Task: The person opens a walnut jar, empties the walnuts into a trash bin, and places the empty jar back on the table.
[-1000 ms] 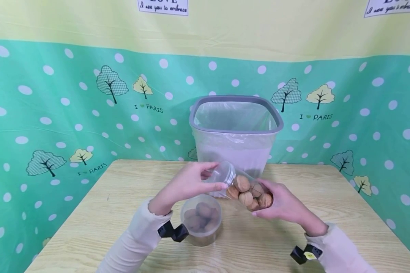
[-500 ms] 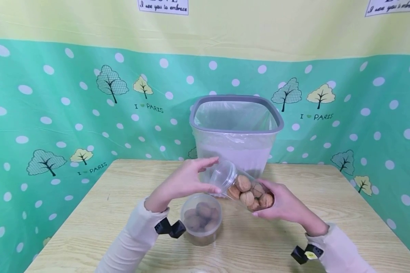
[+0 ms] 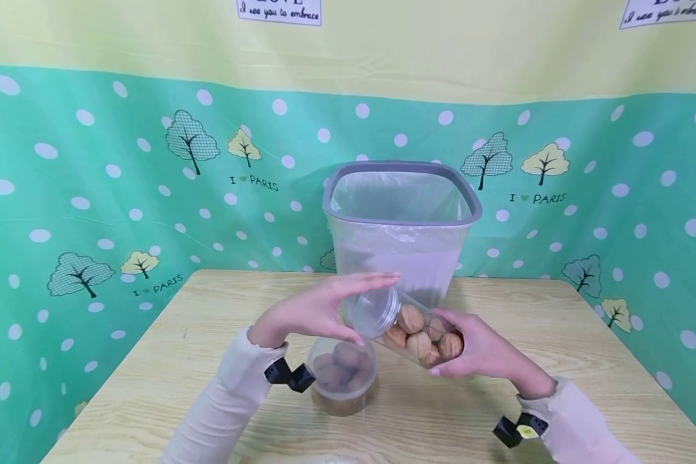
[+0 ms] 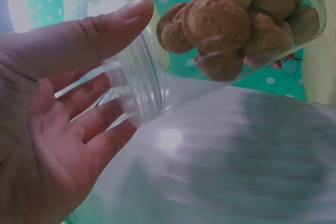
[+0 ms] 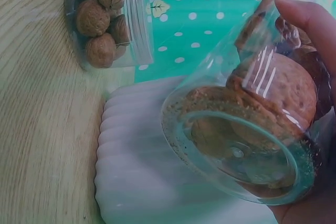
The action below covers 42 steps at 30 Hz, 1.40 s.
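A clear plastic jar (image 3: 408, 353) with several walnuts (image 3: 419, 345) inside is held tilted above the table, its screw lid (image 3: 374, 312) toward the left. My right hand (image 3: 478, 345) grips the jar's base end, thumb below and fingers above. Around the lid, my left hand (image 3: 316, 309) is spread, fingers stretched over the top and thumb underneath. In the left wrist view, the left thumb (image 4: 100, 32) lies across the near side of the lid (image 4: 139, 85), with the fingertips by its rim; firm contact cannot be made out. A second clear jar (image 3: 343, 403) holding walnuts stands below the left hand.
A pale bin (image 3: 394, 258) with a grey rim and a clear plastic liner stands behind the hands. The wooden table (image 3: 220, 309) ends at a green dotted cloth backdrop (image 3: 278, 225).
My left hand has loosened from the lid, drawn back slightly, then come forward around it again with fingers stretched out. My right hand stays nearly still, holding the jar.
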Each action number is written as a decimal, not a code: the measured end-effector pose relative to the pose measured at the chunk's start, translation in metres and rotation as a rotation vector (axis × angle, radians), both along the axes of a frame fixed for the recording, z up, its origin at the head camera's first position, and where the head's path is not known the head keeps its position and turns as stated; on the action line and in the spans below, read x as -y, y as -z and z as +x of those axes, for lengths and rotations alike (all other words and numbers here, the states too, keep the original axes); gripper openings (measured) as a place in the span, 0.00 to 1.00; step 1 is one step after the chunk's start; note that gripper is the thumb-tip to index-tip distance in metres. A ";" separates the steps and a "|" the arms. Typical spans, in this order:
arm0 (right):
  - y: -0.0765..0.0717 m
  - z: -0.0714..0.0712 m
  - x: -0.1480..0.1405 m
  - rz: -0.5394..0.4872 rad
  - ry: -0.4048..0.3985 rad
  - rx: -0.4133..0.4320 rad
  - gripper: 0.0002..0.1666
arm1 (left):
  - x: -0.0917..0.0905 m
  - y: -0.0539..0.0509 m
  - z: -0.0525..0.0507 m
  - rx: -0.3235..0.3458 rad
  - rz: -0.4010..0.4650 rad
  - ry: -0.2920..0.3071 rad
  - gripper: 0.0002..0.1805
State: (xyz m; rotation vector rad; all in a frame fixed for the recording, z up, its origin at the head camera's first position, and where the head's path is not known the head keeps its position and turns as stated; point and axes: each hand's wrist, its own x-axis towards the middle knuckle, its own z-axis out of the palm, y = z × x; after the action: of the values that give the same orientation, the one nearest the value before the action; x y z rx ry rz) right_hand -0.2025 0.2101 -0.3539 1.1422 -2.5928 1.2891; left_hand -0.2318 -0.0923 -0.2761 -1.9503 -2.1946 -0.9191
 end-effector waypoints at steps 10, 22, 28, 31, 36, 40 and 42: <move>-0.003 0.001 -0.001 0.007 -0.028 -0.004 0.46 | 0.003 -0.001 -0.007 0.044 0.028 0.082 0.45; -0.003 0.002 0.000 -0.011 0.013 0.014 0.45 | 0.004 0.000 -0.004 0.075 0.021 -0.098 0.48; -0.002 0.003 0.002 -0.013 0.055 -0.018 0.45 | 0.002 0.001 -0.001 0.103 0.007 -0.243 0.48; -0.002 0.004 0.003 -0.016 0.083 -0.012 0.45 | 0.000 0.001 0.001 0.130 -0.004 -0.313 0.48; -0.002 0.004 0.005 -0.010 0.143 -0.044 0.44 | -0.003 0.002 0.004 0.261 0.009 -0.431 0.46; 0.000 0.003 0.005 -0.007 0.164 -0.068 0.44 | -0.005 0.002 0.007 0.312 0.010 -0.526 0.44; 0.001 0.003 0.006 -0.004 0.173 -0.082 0.44 | -0.007 0.002 0.009 0.315 0.002 -0.572 0.43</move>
State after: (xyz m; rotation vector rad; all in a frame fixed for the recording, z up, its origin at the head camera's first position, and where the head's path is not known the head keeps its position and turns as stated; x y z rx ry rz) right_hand -0.1995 0.2044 -0.3546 0.9246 -2.5625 1.1859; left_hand -0.2227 -0.0856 -0.2779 -1.1080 -2.6863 -1.1663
